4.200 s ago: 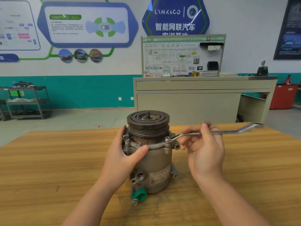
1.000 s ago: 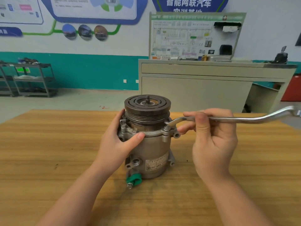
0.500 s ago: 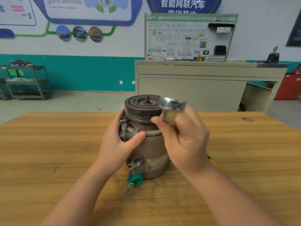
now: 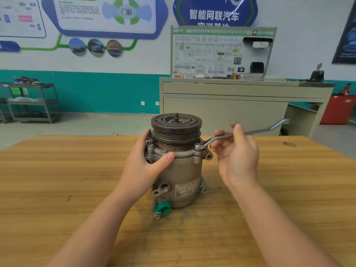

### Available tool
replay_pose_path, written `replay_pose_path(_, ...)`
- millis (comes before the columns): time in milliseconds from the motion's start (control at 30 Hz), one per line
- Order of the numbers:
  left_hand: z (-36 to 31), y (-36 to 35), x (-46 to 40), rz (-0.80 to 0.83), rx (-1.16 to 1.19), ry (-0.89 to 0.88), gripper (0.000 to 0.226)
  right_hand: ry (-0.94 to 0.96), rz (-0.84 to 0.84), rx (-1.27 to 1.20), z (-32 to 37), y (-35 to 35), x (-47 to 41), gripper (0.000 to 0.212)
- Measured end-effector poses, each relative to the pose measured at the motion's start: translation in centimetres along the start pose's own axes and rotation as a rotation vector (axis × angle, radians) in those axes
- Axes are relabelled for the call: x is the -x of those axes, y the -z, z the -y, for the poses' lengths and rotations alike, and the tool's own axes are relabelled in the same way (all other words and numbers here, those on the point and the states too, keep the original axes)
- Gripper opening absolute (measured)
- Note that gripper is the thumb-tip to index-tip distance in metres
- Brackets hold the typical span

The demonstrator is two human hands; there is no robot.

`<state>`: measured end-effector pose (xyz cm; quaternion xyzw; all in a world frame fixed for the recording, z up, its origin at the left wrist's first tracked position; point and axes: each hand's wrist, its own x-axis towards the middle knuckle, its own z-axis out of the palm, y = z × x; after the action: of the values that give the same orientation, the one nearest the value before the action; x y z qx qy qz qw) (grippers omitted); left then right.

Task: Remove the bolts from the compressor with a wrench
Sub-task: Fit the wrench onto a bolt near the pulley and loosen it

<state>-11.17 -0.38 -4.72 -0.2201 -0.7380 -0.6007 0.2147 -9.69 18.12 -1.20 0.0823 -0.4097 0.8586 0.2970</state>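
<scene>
Two bare forearms reach in from the near edge over a wooden table [image 4: 57,180]. The left hand [image 4: 143,168] wraps around the left side of the compressor [image 4: 183,170], its thumb lying across the front just under the flange and its fingers curled round the back. The compressor stands upright in the middle of the table, pulley end up, with a label on its lower front and a green cap [image 4: 162,208] on a fitting at its base. The right hand [image 4: 238,157] pinches the shaft of the wrench [image 4: 250,132] between the thumb and curled fingers, palm turned toward the compressor. The wrench's ring end sits over a bolt [image 4: 198,146] on the right of the flange, and its shaft runs out to the right and slightly upward, past the hand. Beyond the table stands a beige cabinet [image 4: 221,110] carrying a wiring display board [image 4: 221,53]. A grey shelf cart [image 4: 32,103] stands far left against the teal and white wall, and a red bin [image 4: 337,109] far right.
</scene>
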Motion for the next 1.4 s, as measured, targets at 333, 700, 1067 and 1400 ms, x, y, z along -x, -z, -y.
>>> replay_pose_path(333,0.3,0.0,-0.1,-0.008,-0.017,0.011,0.076,0.585,0.049,0.357,0.9,0.5,1.0,0.012)
replay_pose_path(700,0.0,0.1,-0.1,0.007,-0.018,0.005,0.06,1.066,0.493,0.713,-0.6,1.0,2.5,0.023)
replay_pose_path(1067,-0.1,0.1,0.0,0.012,-0.006,0.021,0.063,0.067,0.112,0.042,0.6,0.8,0.2,0.011)
replay_pose_path(1400,0.4,0.2,0.0,0.016,-0.027,0.014,0.08,0.39,0.13,0.209,1.2,0.7,0.4,0.011)
